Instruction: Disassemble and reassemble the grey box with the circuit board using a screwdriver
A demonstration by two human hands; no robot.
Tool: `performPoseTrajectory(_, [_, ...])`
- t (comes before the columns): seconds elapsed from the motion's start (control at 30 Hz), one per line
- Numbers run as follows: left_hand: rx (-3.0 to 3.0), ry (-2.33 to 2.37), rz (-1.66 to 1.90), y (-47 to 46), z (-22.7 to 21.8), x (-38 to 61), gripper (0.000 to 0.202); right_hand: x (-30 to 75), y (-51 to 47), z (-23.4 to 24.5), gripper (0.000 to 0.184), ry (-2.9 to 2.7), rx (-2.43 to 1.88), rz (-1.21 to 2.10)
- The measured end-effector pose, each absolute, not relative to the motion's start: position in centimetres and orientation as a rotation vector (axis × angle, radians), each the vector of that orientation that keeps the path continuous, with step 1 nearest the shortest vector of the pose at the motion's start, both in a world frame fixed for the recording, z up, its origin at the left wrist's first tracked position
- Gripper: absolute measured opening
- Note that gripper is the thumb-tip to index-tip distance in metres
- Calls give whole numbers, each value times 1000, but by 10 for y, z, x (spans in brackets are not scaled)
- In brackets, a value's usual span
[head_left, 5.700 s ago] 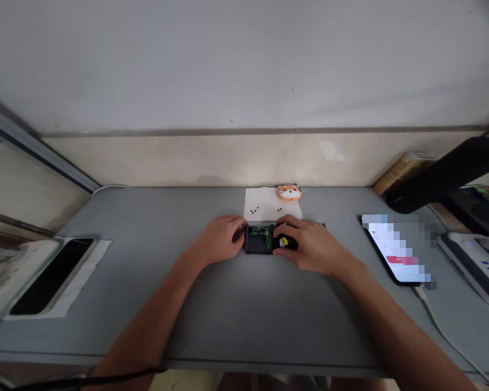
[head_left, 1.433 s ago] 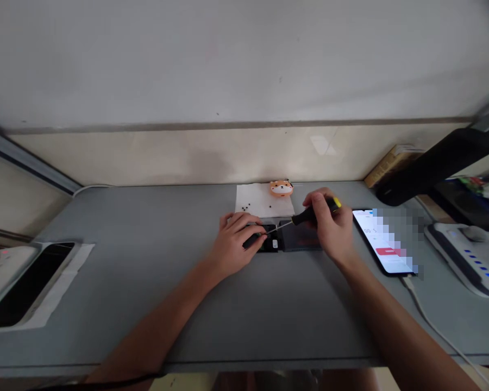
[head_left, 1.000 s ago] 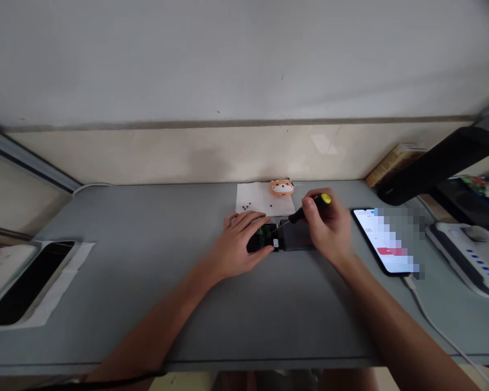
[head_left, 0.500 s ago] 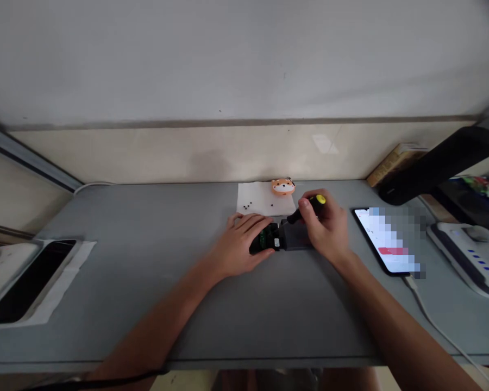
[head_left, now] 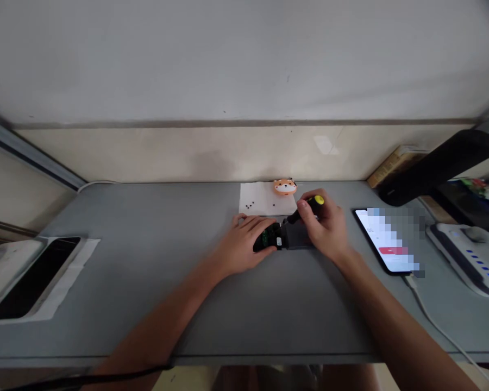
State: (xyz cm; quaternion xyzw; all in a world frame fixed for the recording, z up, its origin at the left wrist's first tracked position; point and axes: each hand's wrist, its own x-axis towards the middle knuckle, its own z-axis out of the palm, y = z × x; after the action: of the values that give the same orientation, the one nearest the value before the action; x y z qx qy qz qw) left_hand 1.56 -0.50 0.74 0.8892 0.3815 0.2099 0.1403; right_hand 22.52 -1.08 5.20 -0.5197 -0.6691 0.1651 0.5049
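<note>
Under my left hand (head_left: 244,244), a small dark electronic device (head_left: 274,238) with green circuit board showing lies on the desk. My left fingers and thumb grip its left end from both sides. My right hand (head_left: 326,225) is closed around a black screwdriver (head_left: 295,216) with a yellow-capped handle. Its shaft slants down to the left, and the tip meets the upper middle of the device. A flat dark part (head_left: 298,238) extends rightward from the device, partly under my right hand. Behind it, several tiny black screws (head_left: 249,206) rest on a white paper (head_left: 261,195).
An orange animal-faced case (head_left: 285,187) sits on the paper's right corner. To the right are a lit phone (head_left: 385,241) on a white cable, a power strip (head_left: 472,258), a black cylinder (head_left: 436,168) and a book (head_left: 395,163). Another phone (head_left: 36,277) lies at left.
The whole view has shifted slightly. My hands keep the same hold, with the screwdriver tip still at the device; the screwdriver handle has tilted a little.
</note>
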Motion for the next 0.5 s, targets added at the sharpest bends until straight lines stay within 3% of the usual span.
performPoseTrajectory(0.3, [2545, 1111, 621, -4, 6, 17, 42, 212, -10, 61, 23, -1686, -1229, 473])
performPoseTrajectory(0.5, [2543, 1100, 647, -4, 4, 16, 25, 202, 9, 70, 24, -1678, -1215, 547])
